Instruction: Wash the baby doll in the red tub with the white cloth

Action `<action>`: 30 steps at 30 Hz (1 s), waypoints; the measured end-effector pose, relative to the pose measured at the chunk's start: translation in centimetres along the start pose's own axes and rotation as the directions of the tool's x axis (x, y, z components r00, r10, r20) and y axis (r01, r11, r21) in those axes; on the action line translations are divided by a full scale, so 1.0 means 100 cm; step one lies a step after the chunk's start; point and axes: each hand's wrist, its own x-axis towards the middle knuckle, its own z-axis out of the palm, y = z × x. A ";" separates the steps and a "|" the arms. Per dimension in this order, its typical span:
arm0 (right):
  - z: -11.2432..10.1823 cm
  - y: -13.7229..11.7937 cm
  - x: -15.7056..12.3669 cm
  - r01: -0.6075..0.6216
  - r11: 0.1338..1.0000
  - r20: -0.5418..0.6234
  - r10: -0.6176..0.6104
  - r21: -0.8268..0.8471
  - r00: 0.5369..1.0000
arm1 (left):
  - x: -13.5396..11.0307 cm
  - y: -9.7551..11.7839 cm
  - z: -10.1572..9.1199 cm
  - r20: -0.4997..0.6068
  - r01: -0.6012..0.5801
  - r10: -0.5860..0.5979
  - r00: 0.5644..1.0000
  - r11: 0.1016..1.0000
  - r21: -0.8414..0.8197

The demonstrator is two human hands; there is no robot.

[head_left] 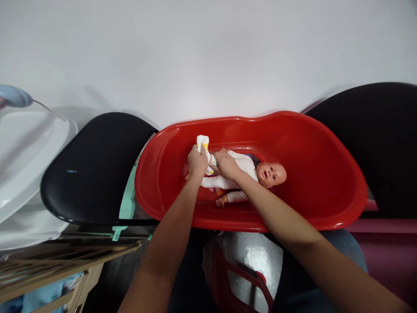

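Note:
A bald baby doll (273, 174) in white clothes lies on its back inside a red baby bathtub (321, 174), its head toward the right. Above the doll's lower body, my left hand (197, 161) is closed on a white cloth with yellow marks (202, 141), which pokes up past the fingers. Close beside it, my right hand (227, 165) bends its fingers against white fabric at the doll's legs. Those fingertips hide what they grip. One doll hand (222, 200) rests near the tub's front side.
Black chair seats flank the tub, one at left (87, 169) and one at right (384, 143). A white basin (32, 143) stands far left, above a wooden slatted rack (78, 282). Behind everything rises a pale wall (195, 56). A red stool frame (241, 274) shows below.

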 end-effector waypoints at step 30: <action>0.001 0.001 -0.001 0.024 0.999 -0.026 -0.025 -0.029 0.999 | -0.015 0.008 0.010 -0.050 0.028 -0.035 0.998 0.991 -0.128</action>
